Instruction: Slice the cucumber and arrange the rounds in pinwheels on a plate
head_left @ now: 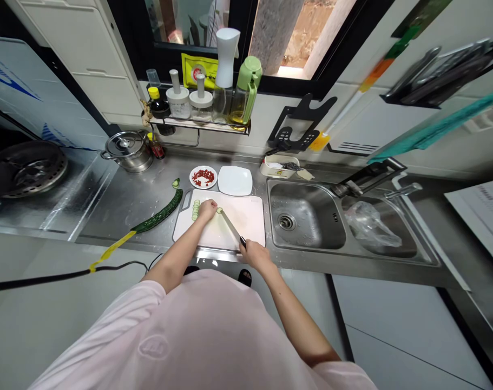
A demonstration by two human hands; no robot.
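A kitchen knife point(232, 227) is clenched in the right hand point(256, 255), and cucumber slices point(196, 210) are held down on a white cutting board point(246, 216) by the curled left hand point(208, 210), just beside the blade.

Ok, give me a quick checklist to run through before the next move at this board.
Knife held: ok. The right hand grips the black handle of the steel-bladed kitchen knife.
Left hand clear of blade: not ok, it seems. The left hand rests close to the blade tip.
Board steady: cannot tell. The underside of the white rectangular plastic cutting board is hidden.
Slices on board: ok. The pale green round cucumber slices lie in a row on it.
Long dark green cucumber within reach: ok. It lies on the stainless steel counter, left of the board.
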